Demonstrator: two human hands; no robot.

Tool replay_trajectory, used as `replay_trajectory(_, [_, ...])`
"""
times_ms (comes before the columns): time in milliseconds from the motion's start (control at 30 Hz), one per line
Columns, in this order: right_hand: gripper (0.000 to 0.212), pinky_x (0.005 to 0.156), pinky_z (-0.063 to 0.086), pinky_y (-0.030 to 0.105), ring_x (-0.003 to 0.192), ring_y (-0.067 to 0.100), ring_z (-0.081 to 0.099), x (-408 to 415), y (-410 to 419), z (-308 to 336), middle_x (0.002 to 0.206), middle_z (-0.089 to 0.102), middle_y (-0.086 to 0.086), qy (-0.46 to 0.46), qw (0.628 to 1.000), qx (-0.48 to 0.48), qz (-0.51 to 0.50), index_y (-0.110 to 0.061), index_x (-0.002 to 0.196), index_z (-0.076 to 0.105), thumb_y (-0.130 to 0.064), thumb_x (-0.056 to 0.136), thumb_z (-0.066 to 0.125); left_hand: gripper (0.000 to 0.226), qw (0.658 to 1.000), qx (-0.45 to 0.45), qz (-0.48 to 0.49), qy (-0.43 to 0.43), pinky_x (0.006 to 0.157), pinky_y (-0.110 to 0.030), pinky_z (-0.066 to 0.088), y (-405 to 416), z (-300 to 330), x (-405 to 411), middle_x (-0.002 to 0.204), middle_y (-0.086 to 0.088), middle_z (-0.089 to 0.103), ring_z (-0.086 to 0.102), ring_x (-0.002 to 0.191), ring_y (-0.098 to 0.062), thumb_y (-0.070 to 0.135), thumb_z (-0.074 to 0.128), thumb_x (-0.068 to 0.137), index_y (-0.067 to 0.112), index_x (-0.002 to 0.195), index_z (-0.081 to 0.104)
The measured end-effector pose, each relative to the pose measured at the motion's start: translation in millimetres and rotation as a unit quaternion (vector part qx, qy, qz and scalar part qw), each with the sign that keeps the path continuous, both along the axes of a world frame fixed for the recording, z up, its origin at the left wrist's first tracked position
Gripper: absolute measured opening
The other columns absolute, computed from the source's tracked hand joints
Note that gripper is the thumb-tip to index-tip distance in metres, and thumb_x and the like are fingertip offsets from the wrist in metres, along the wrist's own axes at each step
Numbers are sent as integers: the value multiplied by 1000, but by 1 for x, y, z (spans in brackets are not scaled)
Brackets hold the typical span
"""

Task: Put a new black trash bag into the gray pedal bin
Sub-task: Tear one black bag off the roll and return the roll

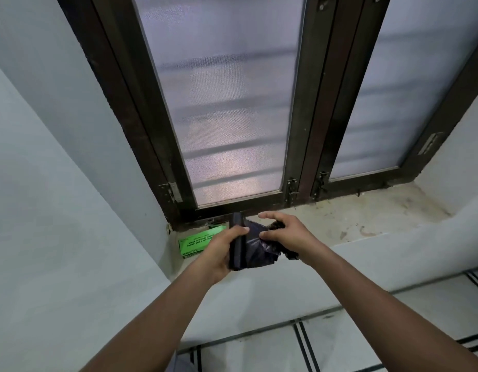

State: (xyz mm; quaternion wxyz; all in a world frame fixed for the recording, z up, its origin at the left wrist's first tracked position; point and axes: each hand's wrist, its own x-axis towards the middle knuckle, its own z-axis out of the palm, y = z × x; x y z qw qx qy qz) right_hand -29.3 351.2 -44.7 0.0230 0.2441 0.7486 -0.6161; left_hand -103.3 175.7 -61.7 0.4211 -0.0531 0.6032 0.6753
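Note:
My left hand (221, 251) grips a roll of black trash bags (237, 237), held upright over the window sill. A loose black bag (256, 247) hangs off the roll to the right, crumpled. My right hand (286, 233) pinches this bag's free end between thumb and fingers, close beside the roll. The gray pedal bin is not in view.
A green box (197, 241) of bags lies on the stained window sill (366, 218) at its left corner, just behind my left hand. Dark-framed frosted windows (232, 103) rise behind the sill. White walls flank it, and tiled floor (366, 331) shows below.

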Motion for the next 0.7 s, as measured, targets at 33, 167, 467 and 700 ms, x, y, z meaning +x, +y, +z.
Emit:
replay_trajectory(33, [39,41,44,20,76,22,71,0,1,1,105,73,13,-11,1000,11,12,-38,115,73,-8,89,71,46,1000,-7,7,3,85,-45,61,0,-1,0,113,-13,78,75,100,-34,30,67,90,9,132,64])
replay_trajectory(167, [40,73,64,40,87,27,75,-2,3,-2,92,80,3,-31,997,66,24,-29,84,84,0,86,56,59,999,7,44,-21,97,-51,54,-1,-2,-3,112,-18,72,68,102,-35,39,58,83,4,131,64])
replay_trajectory(467, [5,66,63,30,72,17,75,0,-10,-4,75,78,0,26,996,74,-51,-18,77,79,-22,78,81,51,999,28,35,-15,94,-57,58,0,7,0,105,-19,71,68,100,-38,35,49,89,6,129,63])
replay_trajectory(700, [42,51,45,15,76,11,64,1,-10,0,91,66,-5,35,986,139,-89,-23,105,61,-23,73,88,39,1000,-14,-20,8,77,-46,64,0,7,2,114,-27,73,74,100,-40,12,66,91,-1,127,63])
